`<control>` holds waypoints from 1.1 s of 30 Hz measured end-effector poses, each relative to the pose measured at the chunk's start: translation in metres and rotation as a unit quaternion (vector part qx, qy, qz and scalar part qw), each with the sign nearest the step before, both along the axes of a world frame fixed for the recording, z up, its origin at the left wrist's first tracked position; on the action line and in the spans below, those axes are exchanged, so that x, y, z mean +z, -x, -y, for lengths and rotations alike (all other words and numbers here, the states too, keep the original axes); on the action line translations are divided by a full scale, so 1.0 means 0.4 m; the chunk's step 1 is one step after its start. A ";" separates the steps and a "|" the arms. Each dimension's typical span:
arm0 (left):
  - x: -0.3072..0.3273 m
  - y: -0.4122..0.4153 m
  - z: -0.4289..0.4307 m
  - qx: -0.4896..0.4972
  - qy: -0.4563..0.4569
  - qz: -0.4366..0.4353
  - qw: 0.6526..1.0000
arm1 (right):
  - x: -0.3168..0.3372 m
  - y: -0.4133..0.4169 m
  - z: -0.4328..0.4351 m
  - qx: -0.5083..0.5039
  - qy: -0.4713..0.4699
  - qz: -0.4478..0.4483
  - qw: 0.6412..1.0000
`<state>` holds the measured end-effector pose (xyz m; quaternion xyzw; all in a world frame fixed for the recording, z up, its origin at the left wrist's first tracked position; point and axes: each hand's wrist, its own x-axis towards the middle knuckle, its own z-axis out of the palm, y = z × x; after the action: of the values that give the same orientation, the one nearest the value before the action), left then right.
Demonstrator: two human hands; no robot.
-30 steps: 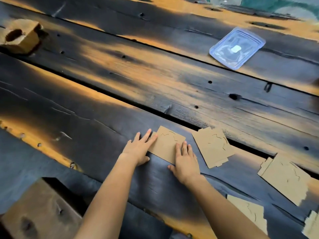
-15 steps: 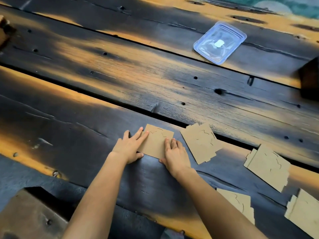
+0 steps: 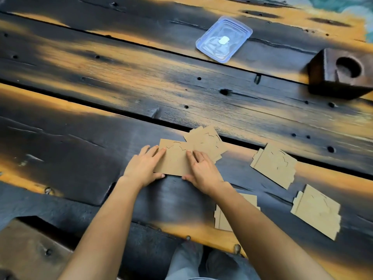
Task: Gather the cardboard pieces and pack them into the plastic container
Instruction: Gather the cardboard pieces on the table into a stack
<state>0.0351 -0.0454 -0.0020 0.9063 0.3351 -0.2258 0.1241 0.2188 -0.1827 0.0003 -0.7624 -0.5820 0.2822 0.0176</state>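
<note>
Wooden plank table, dark with orange patches. Item one: a cardboard piece flat near the front edge, left hand at its left side, right hand on its right half, fingers of both straight and pressing down, thumbs at the near edge, neither gripping. A second cardboard piece touches its far right corner. A third piece and a fourth piece lie further right; a fifth piece is partly hidden beneath the right forearm. The clear plastic container sits on a far plank, well apart. A wooden block with a round hole stands at right.
</note>
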 end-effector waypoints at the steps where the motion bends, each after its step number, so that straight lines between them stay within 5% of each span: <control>1: 0.008 -0.019 0.027 -0.003 0.000 0.006 1.000 | 0.008 -0.015 0.029 -0.005 -0.001 -0.002 1.000; 18: -0.032 -0.213 0.569 -0.058 0.044 0.014 0.997 | -0.017 -0.194 0.598 -0.052 0.039 -0.005 0.998; 33: -0.101 -0.203 0.645 -0.037 0.045 0.010 0.998 | -0.092 -0.196 0.663 -0.045 0.020 -0.018 0.999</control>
<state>0.1164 -0.3033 -0.0423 0.9139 0.2896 -0.2356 0.1593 0.2974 -0.4478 -0.0366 -0.7829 -0.5408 0.3064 0.0252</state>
